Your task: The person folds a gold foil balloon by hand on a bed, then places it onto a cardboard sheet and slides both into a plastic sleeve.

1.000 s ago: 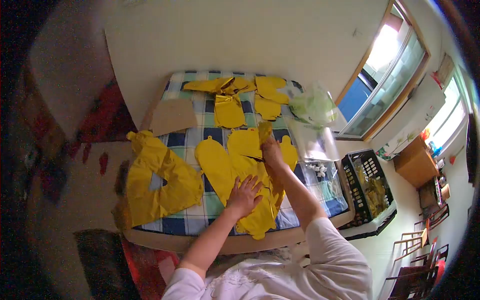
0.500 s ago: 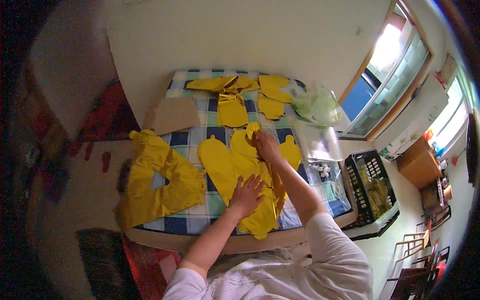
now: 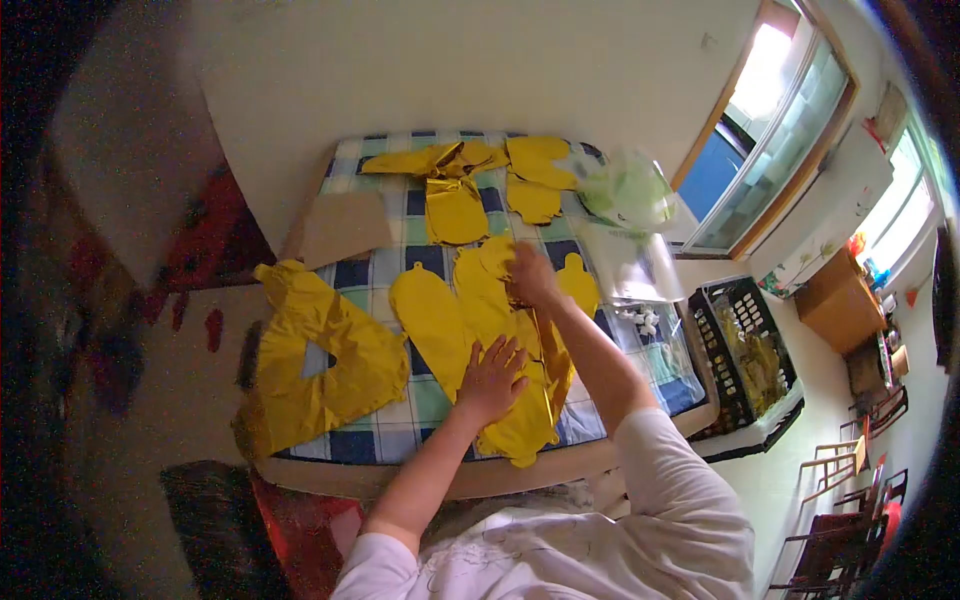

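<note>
Gold foil (image 3: 488,300) near the bed's front edge (image 3: 330,476) lies under the spread left hand (image 3: 492,382); the right hand's grip (image 3: 530,275) is unclear.

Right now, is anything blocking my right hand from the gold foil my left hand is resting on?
Nothing visible is. Your right hand is at the upper part of the gold foil, with no object between; your left hand lies spread lower down. Blur hides whether the right one grips.

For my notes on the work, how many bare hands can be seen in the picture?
2: the left hand lies on the gold foil; the right hand is farther up, at the foil's far part. No third hand shows.
</note>
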Tool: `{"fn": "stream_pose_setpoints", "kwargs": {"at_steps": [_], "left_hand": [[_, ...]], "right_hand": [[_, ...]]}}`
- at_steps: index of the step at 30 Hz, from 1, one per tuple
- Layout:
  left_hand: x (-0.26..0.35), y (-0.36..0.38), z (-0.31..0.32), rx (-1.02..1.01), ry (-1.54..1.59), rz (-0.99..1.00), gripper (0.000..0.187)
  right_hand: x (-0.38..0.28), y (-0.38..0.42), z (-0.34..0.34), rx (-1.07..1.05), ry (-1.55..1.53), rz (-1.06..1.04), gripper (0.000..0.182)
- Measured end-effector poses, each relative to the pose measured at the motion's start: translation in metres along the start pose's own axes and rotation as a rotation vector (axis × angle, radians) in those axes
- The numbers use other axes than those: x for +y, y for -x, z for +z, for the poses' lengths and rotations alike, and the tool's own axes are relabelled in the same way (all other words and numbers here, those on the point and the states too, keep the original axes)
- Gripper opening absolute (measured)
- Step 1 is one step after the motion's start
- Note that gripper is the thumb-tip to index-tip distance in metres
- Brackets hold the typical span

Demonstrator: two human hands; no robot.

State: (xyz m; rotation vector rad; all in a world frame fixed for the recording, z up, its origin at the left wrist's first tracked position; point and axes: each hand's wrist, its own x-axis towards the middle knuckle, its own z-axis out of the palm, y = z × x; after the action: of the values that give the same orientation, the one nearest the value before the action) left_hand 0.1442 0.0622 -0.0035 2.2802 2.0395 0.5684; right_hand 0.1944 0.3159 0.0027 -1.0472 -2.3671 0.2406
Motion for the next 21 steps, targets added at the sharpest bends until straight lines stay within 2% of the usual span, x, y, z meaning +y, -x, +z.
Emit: {"fn": "stream_pose_setpoints", "kwargs": {"at_steps": [3,5,8,11,15,18,20,21], "left_hand": [[-0.002,0.001,0.01,0.038,-0.04,0.016,0.05],[-0.004,0.001,0.009,0.027,0.007,0.007,0.05],[-0.002,-0.002,0.007,0.015,0.051,-0.018,0.049],[-0.004,-0.003,0.009,0.009,0.069,-0.022,0.051],[-0.003,-0.002,0.006,0.0,0.076,-0.021,0.052],[-0.004,-0.002,0.006,-0.007,0.088,-0.022,0.051],[-0.003,-0.002,0.002,0.016,0.087,-0.013,0.05],[-0.002,-0.001,0.0,0.022,0.085,-0.003,0.049]], "right_hand": [[0.031,0.021,-0.044,0.115,-0.08,0.387,0.03],[0.083,0.058,-0.051,-0.012,0.229,0.418,0.031],[0.055,0.112,-0.089,-0.034,0.233,0.584,0.036],[0.053,0.124,-0.084,0.002,0.106,0.586,0.04],[0.05,0.121,-0.085,-0.023,0.019,0.539,0.037],[0.027,0.114,-0.083,0.331,-0.004,0.326,0.03],[0.019,0.088,-0.064,0.281,-0.25,0.272,0.025],[0.02,0.08,-0.051,0.268,-0.242,0.208,0.023]]}}
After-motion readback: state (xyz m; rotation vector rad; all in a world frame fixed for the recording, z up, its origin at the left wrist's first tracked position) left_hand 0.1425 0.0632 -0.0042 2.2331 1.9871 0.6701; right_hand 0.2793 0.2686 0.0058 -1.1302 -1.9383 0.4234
